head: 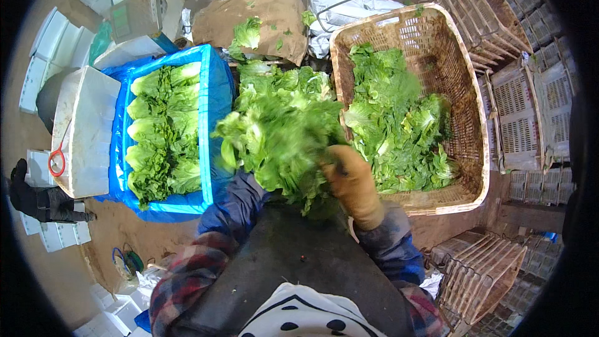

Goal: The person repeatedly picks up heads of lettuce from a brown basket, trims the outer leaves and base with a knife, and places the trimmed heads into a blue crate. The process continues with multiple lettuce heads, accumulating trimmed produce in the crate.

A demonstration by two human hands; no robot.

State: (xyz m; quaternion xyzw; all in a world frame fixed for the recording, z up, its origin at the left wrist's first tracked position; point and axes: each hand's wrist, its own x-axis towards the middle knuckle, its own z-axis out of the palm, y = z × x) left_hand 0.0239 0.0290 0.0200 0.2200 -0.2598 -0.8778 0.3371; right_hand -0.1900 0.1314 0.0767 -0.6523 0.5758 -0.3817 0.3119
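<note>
A large leafy lettuce (pixel 281 131), partly motion-blurred, is in front of me at the centre. My right hand (pixel 348 178), in a tan glove, is at its lower right side, fingers curled at the leaves. The leaves hide my left hand; only its blue sleeve (pixel 238 201) shows beneath them. Loose leaves (pixel 281 79) lie behind the lettuce. On the left, a blue-lined box (pixel 204 126) holds trimmed lettuce heads (pixel 145 128) in two columns. On the right, a muddy plastic basket (pixel 472 135) contains a heap of lettuce leaves and heads (pixel 388 117).
Brown sacking (pixel 210 18) with leaf scraps and white plastic bags (pixel 337 2) lie at the back. A white foam box (pixel 86 135) with red-handled scissors (pixel 56 163) stands far left. Stacked crates (pixel 514 107) line the right. A person (pixel 47 201) bends over at the far left.
</note>
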